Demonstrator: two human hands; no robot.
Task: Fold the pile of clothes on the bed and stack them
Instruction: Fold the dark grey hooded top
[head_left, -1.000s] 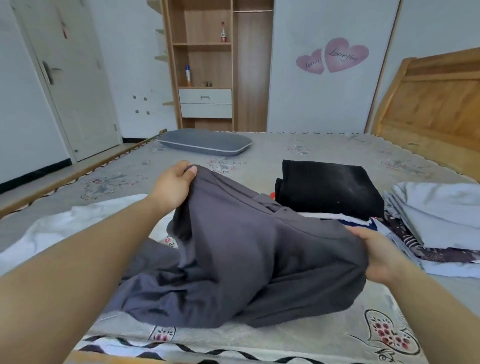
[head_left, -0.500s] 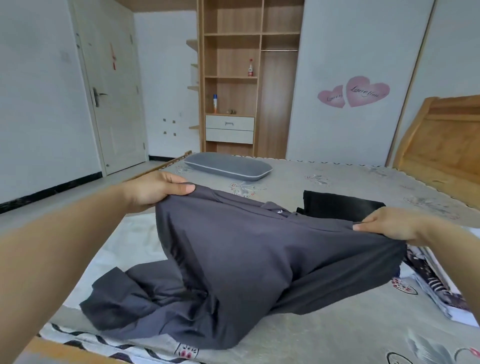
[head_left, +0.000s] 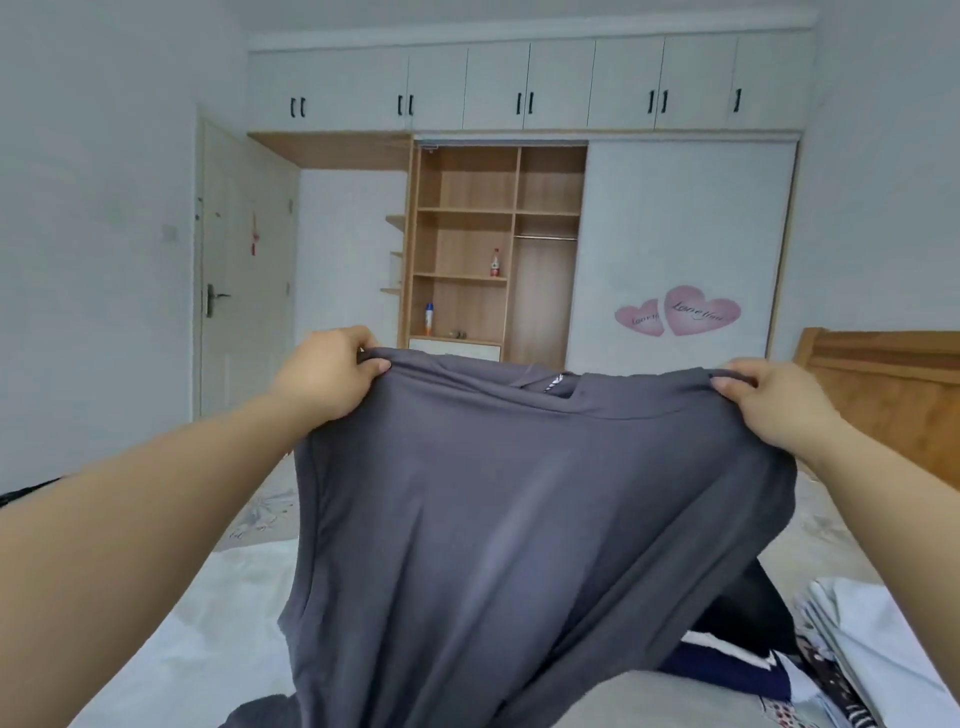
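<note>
One dark grey garment hangs between your two hands, lifted above the near edge of the bed, its lower part trailing down out of view. Your left hand pinches one top corner, fingers curled round the hem; your right hand pinches the other. It looks thin, soft and light, so it should drape and slide rather than hold a crease. Keep hold at those corners and lay it flat before folding. Toward the bed's right edge lie at least three more pieces: one black folded garment, one navy-and-white piece, and one pale grey folded cloth.
</note>
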